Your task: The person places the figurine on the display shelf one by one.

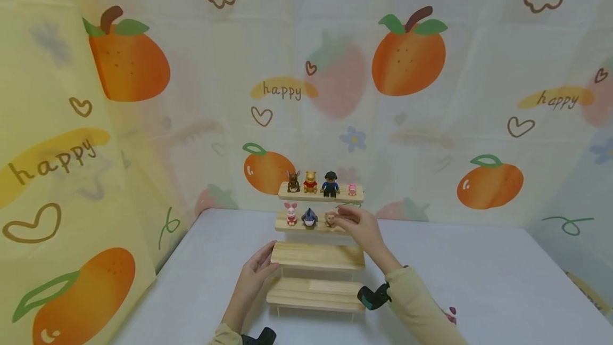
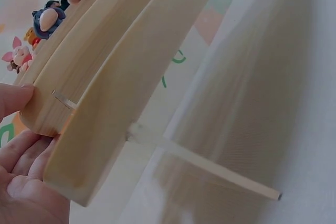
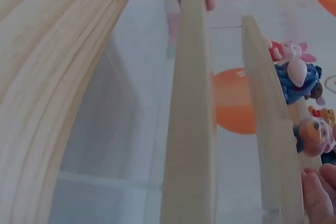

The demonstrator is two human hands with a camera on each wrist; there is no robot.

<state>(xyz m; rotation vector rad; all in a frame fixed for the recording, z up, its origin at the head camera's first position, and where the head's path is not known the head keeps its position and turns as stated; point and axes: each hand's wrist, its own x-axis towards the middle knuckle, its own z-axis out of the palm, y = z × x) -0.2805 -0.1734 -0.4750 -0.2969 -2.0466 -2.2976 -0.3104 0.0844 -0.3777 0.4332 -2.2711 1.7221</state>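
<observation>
Two hands work apart: left hand grips the stepped wooden rack; right hand pinches a tan figurine.

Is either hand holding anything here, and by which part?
The left hand grips the left end of the stand's third step. The right hand touches the small tan figure on the second step; a pinch cannot be confirmed.

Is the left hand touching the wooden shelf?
Touching. The left wrist view shows the left hand with thumb and fingers against the wooden shelf end.
</observation>
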